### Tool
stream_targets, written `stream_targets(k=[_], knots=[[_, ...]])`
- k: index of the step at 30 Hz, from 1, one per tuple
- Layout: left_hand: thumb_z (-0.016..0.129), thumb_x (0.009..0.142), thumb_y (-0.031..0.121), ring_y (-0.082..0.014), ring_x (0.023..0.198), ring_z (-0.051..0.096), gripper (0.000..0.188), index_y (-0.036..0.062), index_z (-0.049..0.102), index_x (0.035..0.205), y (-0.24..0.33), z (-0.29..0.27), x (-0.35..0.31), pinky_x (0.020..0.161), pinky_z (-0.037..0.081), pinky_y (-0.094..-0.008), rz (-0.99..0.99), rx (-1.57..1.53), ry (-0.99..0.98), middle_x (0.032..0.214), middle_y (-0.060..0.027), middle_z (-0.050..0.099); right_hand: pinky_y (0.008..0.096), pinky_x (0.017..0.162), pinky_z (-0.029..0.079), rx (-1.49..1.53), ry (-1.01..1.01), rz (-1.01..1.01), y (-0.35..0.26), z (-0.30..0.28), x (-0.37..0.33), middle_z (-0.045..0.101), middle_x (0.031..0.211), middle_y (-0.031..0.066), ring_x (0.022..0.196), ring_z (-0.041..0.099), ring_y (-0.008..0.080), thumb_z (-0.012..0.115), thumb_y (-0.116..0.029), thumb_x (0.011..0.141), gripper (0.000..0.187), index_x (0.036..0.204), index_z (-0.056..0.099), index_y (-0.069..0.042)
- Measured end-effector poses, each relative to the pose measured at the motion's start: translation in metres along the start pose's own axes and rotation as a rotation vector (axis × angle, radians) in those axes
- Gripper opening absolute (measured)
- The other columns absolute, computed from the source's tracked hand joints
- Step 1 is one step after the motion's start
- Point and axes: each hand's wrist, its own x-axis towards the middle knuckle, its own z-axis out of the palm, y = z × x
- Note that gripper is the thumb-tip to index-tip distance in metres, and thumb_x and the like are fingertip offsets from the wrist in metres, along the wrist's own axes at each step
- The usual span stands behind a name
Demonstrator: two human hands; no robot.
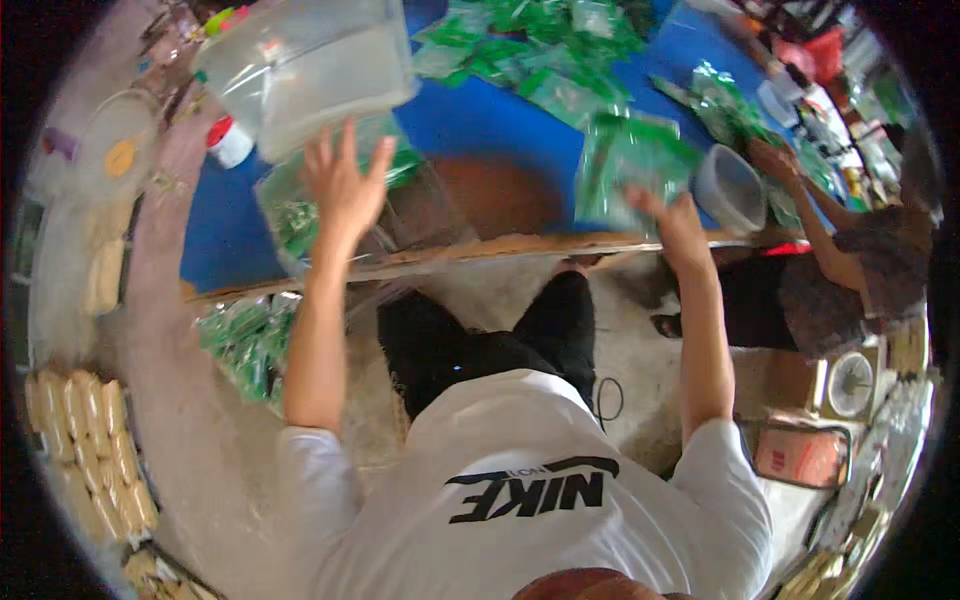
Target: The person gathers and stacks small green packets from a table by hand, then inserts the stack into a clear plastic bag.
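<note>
My left hand (348, 195) is open, its fingers spread over a clear plastic bag (430, 215) with green packets (298, 222) in and around it at the table's near edge. Just beyond its fingertips stands a translucent plastic bin (335, 75). My right hand (680, 225) is closed on the near right part of a flat green-and-clear plastic packet (630, 165); motion blurs the fingertips. A grey-white plastic tub (730, 190) stands to the right of that packet.
Many green packets (540, 60) lie across the blue table (470, 120). A white jar with a red lid (230, 142) stands left. More green packets (250, 345) hang below the table's near edge. At right, another person's hand (775, 160) is near a packet pile (715, 105).
</note>
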Motion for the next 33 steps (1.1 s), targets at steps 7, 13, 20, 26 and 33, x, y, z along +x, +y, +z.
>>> stream_targets(k=[7,13,20,26,33], knots=[[0.045,0.093,0.062,-0.0404,0.146,0.014,0.072,0.0294,0.024,0.154,-0.068,0.045,-0.019,0.111,0.008,-0.0676,0.176,0.314,-0.066,0.16,-0.0112,0.019,0.0331,0.091,0.049,-0.688,0.118,-0.012,-0.042,-0.075,0.111,0.064,0.117,0.0119,0.103,0.061,0.0189,0.083,-0.031,0.074,0.071,0.13,0.052,0.001],[0.051,0.094,0.052,-0.0429,0.145,0.018,0.065,0.0267,0.031,0.151,-0.137,-0.006,-0.018,0.112,0.011,-0.0663,0.254,0.407,-0.124,0.158,-0.0117,0.023,0.0396,0.106,0.04,-1.063,-0.418,0.101,0.0,-0.014,0.126,0.047,0.141,0.0195,0.127,0.048,0.0358,0.086,-0.062,0.054,0.135,0.151,0.016,0.001],[0.066,0.091,0.013,-0.0136,0.093,0.061,0.032,0.0013,0.057,0.119,0.039,-0.011,-0.142,0.085,0.049,-0.0285,-0.099,-1.028,-0.277,0.105,-0.0079,0.064,0.0666,0.112,0.011,-1.316,-0.096,0.047,0.035,0.06,0.115,0.01,0.158,0.0246,0.144,0.011,0.0477,0.072,-0.088,0.041,0.153,0.155,0.003,-0.013],[0.061,0.096,0.028,-0.019,0.089,0.067,0.031,0.0011,0.058,0.111,0.042,0.061,-0.18,0.079,0.055,-0.0333,-0.653,-1.504,-0.623,0.097,-0.0104,0.067,0.0655,0.112,0.013,-1.285,0.008,-0.62,0.026,0.084,0.099,0.023,0.156,0.0222,0.145,0.016,0.0443,0.064,-0.081,0.063,0.121,0.153,0.021,-0.012],[0.063,0.094,0.037,-0.0217,0.087,0.069,0.042,-0.003,0.06,0.105,0.045,0.056,-0.165,0.077,0.057,-0.0327,-0.861,-1.587,-0.445,0.101,-0.0139,0.067,0.0626,0.114,0.013,-1.339,-0.348,-0.831,0.053,0.1,0.007,0.037,0.15,0.0157,0.144,0.022,0.0398,0.057,-0.067,0.082,0.085,0.137,0.049,-0.004]])
